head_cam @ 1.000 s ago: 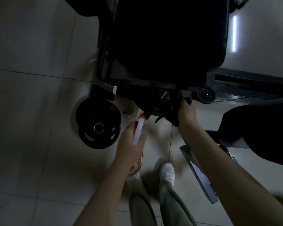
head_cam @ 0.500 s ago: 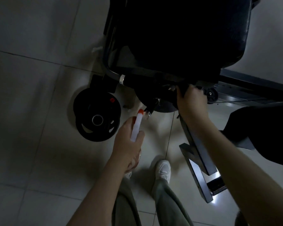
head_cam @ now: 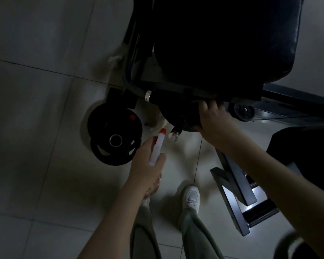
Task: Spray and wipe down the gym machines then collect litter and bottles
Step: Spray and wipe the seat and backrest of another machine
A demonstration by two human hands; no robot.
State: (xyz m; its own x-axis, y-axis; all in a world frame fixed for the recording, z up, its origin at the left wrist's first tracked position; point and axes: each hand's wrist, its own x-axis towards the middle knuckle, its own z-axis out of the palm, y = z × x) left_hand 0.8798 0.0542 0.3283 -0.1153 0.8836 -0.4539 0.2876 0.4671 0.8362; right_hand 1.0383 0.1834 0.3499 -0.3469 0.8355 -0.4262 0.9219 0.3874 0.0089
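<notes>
Reaching higher than a second ago, the right hand (head_cam: pixel 213 124) is now lying against the dark parts at the near edge of the black seat pad (head_cam: pixel 223 49), where before it was working lower down. Its fingers (head_cam: pixel 210 106) are bending up against that edge with the thumb spread below, but the dim light is hiding whether they are gripping anything or only pressing.

The seat pad is filling the top of the view, sitting on the dark tube frame of the gym machine (head_cam: pixel 137 85). Below and to the right of the seat pad, a flat metal base frame (head_cam: pixel 232 195) is lying on the tiled floor (head_cam: pixel 36 109). Below and to the left of the seat pad, a stack of black weight plates (head_cam: pixel 114 135) is resting on the floor.

Below the seat pad, the left hand (head_cam: pixel 148 167) is wrapping its fingers round a white spray bottle (head_cam: pixel 157 148), its red tip pointing up toward the pad's underside. A small black wheel (head_cam: pixel 244 110) is sitting just under the seat pad's near right corner. A white scrap of litter (head_cam: pixel 116 58) is lying by the pad's left side.
</notes>
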